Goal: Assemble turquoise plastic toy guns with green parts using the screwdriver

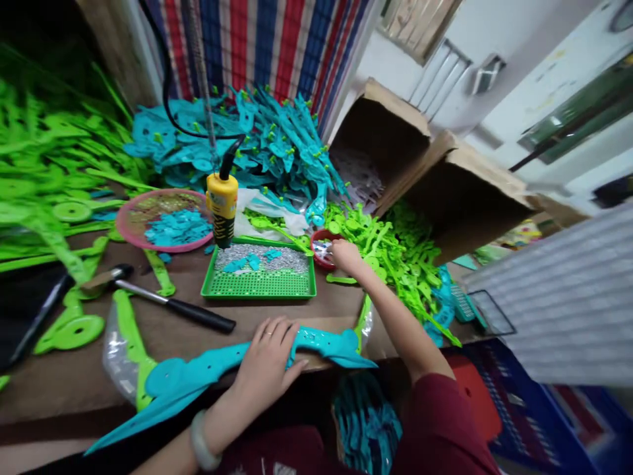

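Observation:
A long turquoise plastic bow-shaped part (198,375) with pointed ends lies across the table's front edge. My left hand (270,349) rests over its middle, fingers draped on top and thumb at the near side, holding it. Farther off, my right hand (346,256) reaches into a small red bowl (321,264) of small pieces. Its fingertips are closed together and partly hidden, so what they grip cannot be made out. A yellow electric screwdriver (222,204) hangs upright from a coiled spring at the left rim of a green tray (260,290) holding small silvery screws and turquoise bits.
A hammer (173,305) lies left of the tray. Behind it stands a pink basket (127,231) of turquoise pieces. Lime-green parts (59,165) heap at left and right, turquoise parts (247,145) at the back. Open cardboard boxes (475,178) stand at the right.

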Tool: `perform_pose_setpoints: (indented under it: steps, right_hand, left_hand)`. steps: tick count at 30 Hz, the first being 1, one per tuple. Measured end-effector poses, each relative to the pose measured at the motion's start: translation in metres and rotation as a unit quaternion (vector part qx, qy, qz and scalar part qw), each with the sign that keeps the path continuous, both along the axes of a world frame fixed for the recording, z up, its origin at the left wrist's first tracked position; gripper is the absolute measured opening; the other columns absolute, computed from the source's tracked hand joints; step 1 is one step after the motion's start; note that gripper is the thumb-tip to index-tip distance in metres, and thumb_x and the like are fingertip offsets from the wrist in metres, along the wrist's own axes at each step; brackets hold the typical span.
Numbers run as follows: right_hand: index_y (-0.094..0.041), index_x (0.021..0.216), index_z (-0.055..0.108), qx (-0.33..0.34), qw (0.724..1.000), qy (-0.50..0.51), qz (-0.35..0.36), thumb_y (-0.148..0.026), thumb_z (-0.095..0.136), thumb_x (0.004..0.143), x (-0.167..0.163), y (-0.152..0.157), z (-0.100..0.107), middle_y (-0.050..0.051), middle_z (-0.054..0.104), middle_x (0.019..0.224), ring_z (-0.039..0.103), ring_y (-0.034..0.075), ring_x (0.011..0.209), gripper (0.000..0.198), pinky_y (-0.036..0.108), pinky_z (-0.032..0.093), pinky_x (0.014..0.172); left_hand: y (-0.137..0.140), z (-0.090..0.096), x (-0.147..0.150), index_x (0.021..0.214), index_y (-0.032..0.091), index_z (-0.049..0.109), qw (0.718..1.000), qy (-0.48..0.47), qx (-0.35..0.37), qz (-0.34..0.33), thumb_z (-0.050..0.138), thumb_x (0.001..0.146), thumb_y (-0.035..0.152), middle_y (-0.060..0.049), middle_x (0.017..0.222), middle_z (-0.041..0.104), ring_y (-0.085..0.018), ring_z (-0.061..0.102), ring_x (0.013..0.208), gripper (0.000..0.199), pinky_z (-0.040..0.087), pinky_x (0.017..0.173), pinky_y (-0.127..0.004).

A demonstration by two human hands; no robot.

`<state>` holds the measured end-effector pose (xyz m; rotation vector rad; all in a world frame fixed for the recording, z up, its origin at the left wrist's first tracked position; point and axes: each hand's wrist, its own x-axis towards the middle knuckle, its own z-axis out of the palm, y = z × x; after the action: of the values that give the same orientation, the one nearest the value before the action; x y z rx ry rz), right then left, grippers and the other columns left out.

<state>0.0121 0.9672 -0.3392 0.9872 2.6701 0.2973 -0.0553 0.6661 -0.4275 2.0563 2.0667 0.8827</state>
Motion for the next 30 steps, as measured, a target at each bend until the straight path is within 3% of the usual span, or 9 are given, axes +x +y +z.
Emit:
perform_pose_setpoints:
  steps: [3,6,11,14,18,25,30]
  right_hand:
    - [-0.009,0.103,0.072,-0.005,1.0,0.023,0.007,-0.033,0.061,0.092,-0.011,0.008,-0.021,0.022,0.068,0.111,0.063,0.03,0.104,0.029,0.032,0.047,0.082]
    - [-0.012,0.104,0.071,-0.018,0.999,0.044,0.019,-0.028,0.059,0.092,-0.014,0.016,-0.029,0.019,0.069,0.109,0.063,0.028,0.103,0.023,0.03,0.046,0.079]
    - [-0.015,0.1,0.071,-0.042,0.996,0.076,0.025,-0.022,0.052,0.095,-0.011,0.024,-0.031,0.014,0.071,0.104,0.065,0.024,0.091,0.021,0.027,0.042,0.071]
    - [-0.012,0.095,0.071,-0.05,0.994,0.093,0.02,-0.014,0.052,0.093,-0.008,0.027,-0.032,0.015,0.071,0.098,0.065,0.022,0.085,0.019,0.027,0.041,0.073]
    - [-0.011,0.102,0.07,-0.074,0.99,0.112,0.051,-0.006,0.055,0.088,-0.003,0.029,-0.031,0.012,0.07,0.1,0.063,0.019,0.089,0.021,0.025,0.041,0.078]
    - [-0.011,0.097,0.072,-0.062,0.985,0.152,0.062,-0.018,0.047,0.098,-0.002,0.026,-0.027,0.014,0.063,0.104,0.058,0.019,0.087,0.026,0.028,0.04,0.078]
    - [-0.012,0.094,0.072,-0.074,0.982,0.168,0.052,-0.016,0.053,0.095,0.001,0.028,-0.034,0.01,0.065,0.091,0.057,0.018,0.082,0.019,0.027,0.039,0.075]
  left_hand:
    - [0.005,0.005,-0.001,0.136,0.014,0.05,0.999,-0.022,-0.04,0.007,0.07,0.085,0.036,-0.014,0.13,0.06,-0.034,0.051,0.125,0.058,0.043,0.107,-0.052]
    - [0.007,0.005,-0.001,0.137,0.015,0.048,0.997,-0.034,-0.06,0.016,0.068,0.086,0.038,-0.014,0.132,0.058,-0.034,0.05,0.125,0.06,0.044,0.105,-0.052]
    - [0.005,0.002,-0.001,0.138,0.014,0.044,0.998,-0.044,-0.051,0.02,0.064,0.089,0.038,-0.015,0.132,0.056,-0.035,0.048,0.126,0.058,0.044,0.105,-0.054]
    - [0.005,0.003,0.002,0.135,0.015,0.047,0.997,-0.048,-0.041,0.032,0.059,0.088,0.026,-0.015,0.13,0.056,-0.034,0.049,0.124,0.05,0.043,0.105,-0.054]
    - [0.007,0.005,0.007,0.131,0.014,0.049,0.996,-0.058,-0.031,0.068,0.054,0.085,0.018,-0.015,0.128,0.056,-0.034,0.049,0.124,0.046,0.044,0.103,-0.053]
    - [0.001,0.008,0.003,0.129,0.016,0.05,0.993,-0.064,-0.013,0.101,0.052,0.084,0.016,-0.014,0.122,0.06,-0.034,0.053,0.121,0.045,0.049,0.094,-0.048]
    - [-0.002,0.01,0.001,0.121,0.018,0.052,0.991,-0.086,-0.02,0.105,0.053,0.084,0.014,-0.013,0.119,0.062,-0.034,0.054,0.12,0.037,0.049,0.092,-0.047]
